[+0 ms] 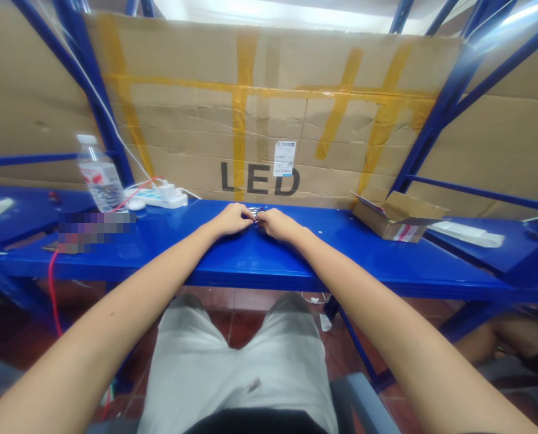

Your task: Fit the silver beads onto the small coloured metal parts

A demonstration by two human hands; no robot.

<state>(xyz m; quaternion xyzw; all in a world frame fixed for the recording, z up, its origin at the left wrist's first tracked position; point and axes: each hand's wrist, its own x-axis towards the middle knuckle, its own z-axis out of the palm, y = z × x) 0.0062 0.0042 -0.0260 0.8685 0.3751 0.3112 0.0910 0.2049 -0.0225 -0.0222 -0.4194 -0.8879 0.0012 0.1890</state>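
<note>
My left hand (231,220) rests on the blue table, its fingers closed in a pinch and turned inward. Close beside it, my right hand (278,225) has its thumb and fingers pressed together as well. Between the fingertips of both lie small shiny metal pieces (256,211), silvery and thin, too small to name. The fingers partly cover them, so how many there are and how each hand grips them is hidden. Both forearms reach in over the table's front edge.
On the left of the blue table (260,259) stand a water bottle (101,181) and a white power strip (160,196). An open small carton (393,217) sits at the right. Behind rises a large cardboard sheet (196,132) between blue posts. Another person's leg (499,337) shows at lower right.
</note>
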